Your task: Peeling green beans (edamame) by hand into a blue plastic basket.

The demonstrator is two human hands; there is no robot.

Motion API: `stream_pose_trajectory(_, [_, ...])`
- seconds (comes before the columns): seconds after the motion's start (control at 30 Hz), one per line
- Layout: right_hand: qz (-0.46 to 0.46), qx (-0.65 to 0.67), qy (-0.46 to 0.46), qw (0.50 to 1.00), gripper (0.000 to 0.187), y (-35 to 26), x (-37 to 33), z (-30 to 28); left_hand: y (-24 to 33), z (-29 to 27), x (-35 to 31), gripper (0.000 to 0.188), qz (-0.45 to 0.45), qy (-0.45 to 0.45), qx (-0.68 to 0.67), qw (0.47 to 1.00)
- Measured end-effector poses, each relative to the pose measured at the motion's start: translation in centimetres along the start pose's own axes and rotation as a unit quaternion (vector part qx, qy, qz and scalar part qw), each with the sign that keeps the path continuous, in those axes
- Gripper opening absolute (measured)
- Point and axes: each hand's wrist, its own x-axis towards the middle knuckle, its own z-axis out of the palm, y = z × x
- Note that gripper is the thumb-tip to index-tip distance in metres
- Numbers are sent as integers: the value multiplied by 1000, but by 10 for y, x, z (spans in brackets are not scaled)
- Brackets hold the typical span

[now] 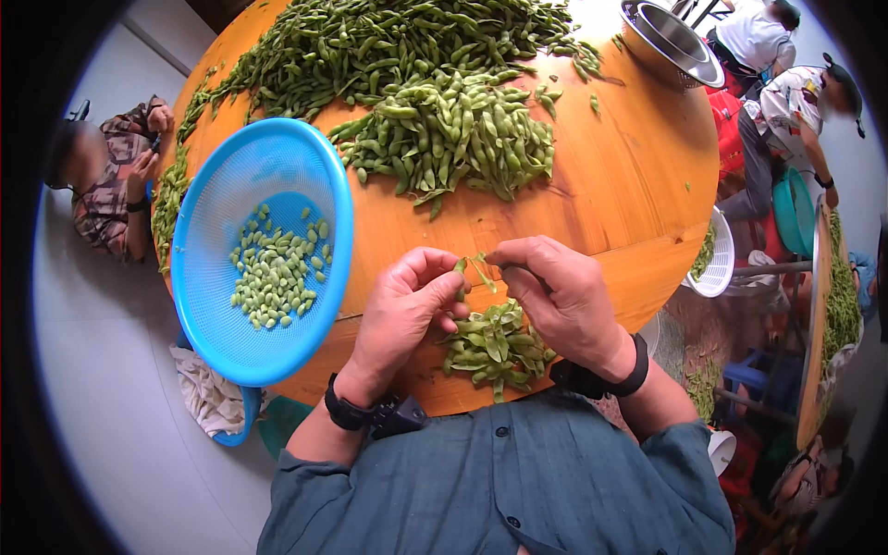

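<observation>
Close together over the table's near edge, my two hands work at a green soybean pod [484, 274]. My left hand [407, 301] is closed, pinching a green piece of pod between thumb and forefinger. My right hand [566, 289] pinches the split, thin end of the pod. Below them lies a small heap of opened, flattened pods [497, 347]. Left of my left hand, a blue mesh colander [344, 203] leans tilted, with shelled green beans [276, 270] in its bottom. Beyond my hands sits a heap of whole pods [453, 139].
A larger pod pile [370, 42] covers the far side of the round wooden table [638, 194]. Metal bowls [673, 42] stand at the far right. One person [116, 185] sits at the left edge; others work at the right around another table [819, 324] with pods.
</observation>
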Motion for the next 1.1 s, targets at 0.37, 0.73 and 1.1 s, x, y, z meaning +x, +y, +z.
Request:
stream_pose_trajectory(0.37, [25,-53,-36,998,23,7,-5,13,2,8,-7,15,35,11,87,996])
stream_pose_trajectory(0.73, [-10,-69,-10,998,12,6,-4,20,-15,12,-5,16,297,46,311,902])
stream_pose_trajectory(1.1, [40,76,-81,993,9,10,2,4,1,0,-6,12,-16,-75,-15,997])
